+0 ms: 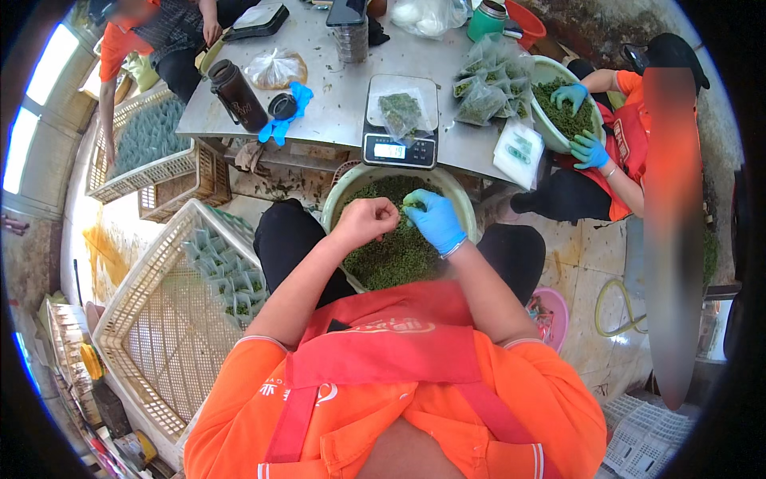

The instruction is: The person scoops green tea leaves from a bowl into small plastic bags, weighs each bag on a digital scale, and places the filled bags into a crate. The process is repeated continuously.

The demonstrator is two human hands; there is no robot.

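Note:
Between my knees stands a pale green basin filled with small green berries that look like green peppercorns. Over it, my bare left hand is closed, thumb against the curled fingers; whatever it may hold is hidden. Close beside it, my right hand wears a blue glove and pinches a small light-green sprig. Just beyond the basin, a scale with a lit display sits at the table's edge. A clear bag of green berries lies on its pan.
Filled bags and flat empty bags lie on the metal table, with a dark bottle and blue glove leftward. A crate holds bags at my left. Right, a co-worker's gloved hands work in another basin.

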